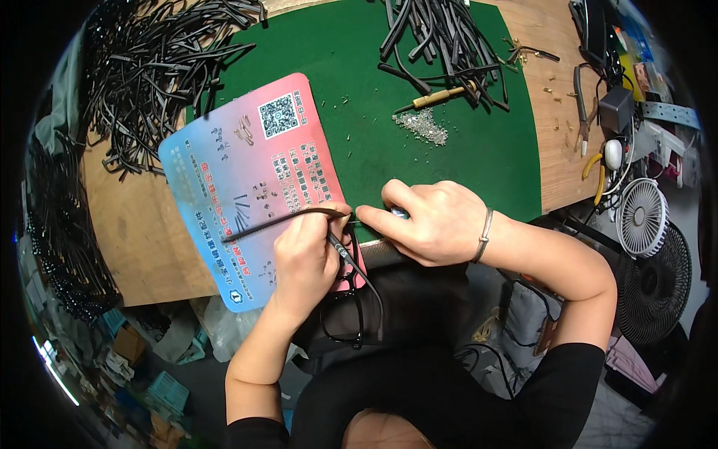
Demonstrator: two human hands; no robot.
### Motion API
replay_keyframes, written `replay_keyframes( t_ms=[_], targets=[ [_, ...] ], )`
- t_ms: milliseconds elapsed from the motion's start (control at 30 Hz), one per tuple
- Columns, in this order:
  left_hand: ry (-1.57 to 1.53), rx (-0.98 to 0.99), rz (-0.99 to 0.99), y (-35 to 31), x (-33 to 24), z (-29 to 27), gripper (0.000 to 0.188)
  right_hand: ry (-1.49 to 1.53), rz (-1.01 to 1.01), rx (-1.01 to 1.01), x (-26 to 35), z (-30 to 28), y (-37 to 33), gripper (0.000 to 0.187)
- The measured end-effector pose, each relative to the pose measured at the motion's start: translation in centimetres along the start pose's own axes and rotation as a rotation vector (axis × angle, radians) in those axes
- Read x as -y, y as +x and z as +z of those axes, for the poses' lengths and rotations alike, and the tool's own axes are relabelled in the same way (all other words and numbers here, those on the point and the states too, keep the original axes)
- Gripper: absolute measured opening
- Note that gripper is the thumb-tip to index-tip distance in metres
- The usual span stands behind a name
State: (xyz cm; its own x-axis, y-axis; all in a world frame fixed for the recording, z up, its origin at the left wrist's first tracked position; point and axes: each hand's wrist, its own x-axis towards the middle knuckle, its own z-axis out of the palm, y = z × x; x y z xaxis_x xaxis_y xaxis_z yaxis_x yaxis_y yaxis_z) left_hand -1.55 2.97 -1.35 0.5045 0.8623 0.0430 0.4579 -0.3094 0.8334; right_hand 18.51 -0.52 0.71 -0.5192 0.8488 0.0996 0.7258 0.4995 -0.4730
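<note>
Fine tool at the hinge of a pair of black glasses

The black plastic glasses frame (361,318) hangs below the left hand (308,254), out past the near edge of the tabletop (146,247). That hand pinches it near the hinge, with 1 slim dark temple arm (277,222) pointing left. The right hand (441,221) is curled around a small hand tool with a bluish handle end (400,212), its thin shaft aimed at the left hand's fingertips; whether the tip touches is too small to tell.

The step in hand looks like fastening or adjusting that hinge; the next move calls for a steady grip and a tip well in line.

Under the left hand lies a pink-and-blue printed mat (232,168) bearing tiny metal pins (243,131). Beyond it, a dark green sheet (493,165) carries a heap of tiny clear-silver parts (422,127), a yellow-handled tool (443,96) just beside them, and a pile of black temple arms (441,45). A larger black pile (164,82) sits at the far left.

Around the room, 2 fans, 1 white (642,217) and 1 black (657,284), stand at the right; a teal basket (168,393) sits low at the left.
</note>
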Motion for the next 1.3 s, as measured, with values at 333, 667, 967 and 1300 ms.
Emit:
replay_keyframes(
  t_ms=[333, 667, 967, 1300],
  targets=[
    [0.01, -0.016, 0.009, 0.0, 0.2, 0.1, 0.011, 0.016, 0.002, 0.022, -0.1, 0.1, 0.6, 0.028],
    [-0.004, -0.065, -0.027, -0.1, -0.3, 0.4, 0.007, -0.02, -0.008, 0.012, 0.0, 0.0, 0.6, 0.025],
    [-0.009, -0.254, 0.002, 3.9, -0.5, -0.6, 0.017, 0.01, 0.153, 0.045, 1.8, -1.9, -2.3, 0.041],
    [-0.194, -0.049, -0.132, -0.3, -2.0, -3.3, 0.038, 0.126, 0.33, 0.09, 1.4, -3.5, -3.3, 0.039]
  ],
)
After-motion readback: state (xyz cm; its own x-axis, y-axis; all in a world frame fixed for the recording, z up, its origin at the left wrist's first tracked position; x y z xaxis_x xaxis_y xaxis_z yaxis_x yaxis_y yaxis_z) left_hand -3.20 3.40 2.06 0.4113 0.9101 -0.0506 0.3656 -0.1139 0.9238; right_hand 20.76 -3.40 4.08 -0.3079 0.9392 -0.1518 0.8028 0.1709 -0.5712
